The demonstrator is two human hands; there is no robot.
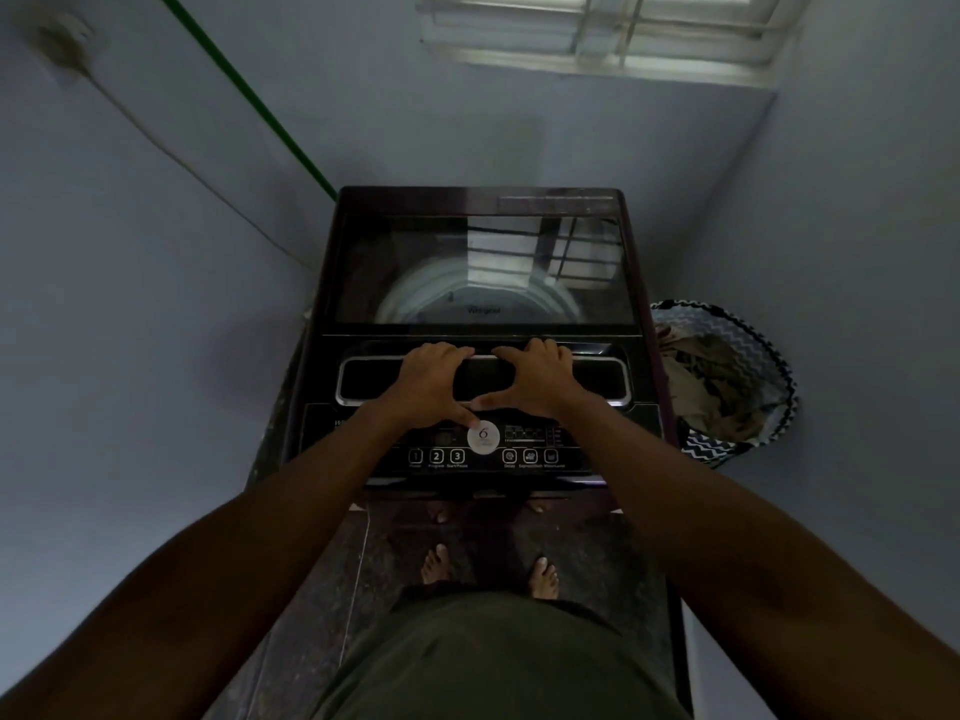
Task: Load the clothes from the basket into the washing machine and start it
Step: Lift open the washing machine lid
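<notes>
A dark top-loading washing machine stands against the far wall, its glass lid lying flat and closed, the drum dimly visible through it. My left hand and my right hand rest side by side on the lid's front handle, fingers curled over its edge, thumbs pointing toward the control panel. A zigzag-patterned laundry basket sits on the floor to the machine's right, holding beige and dark clothes.
Blue-grey walls close in on both sides, with a window above the machine. A green pipe and a cable run down the left wall. My bare feet stand on dark tiles in front.
</notes>
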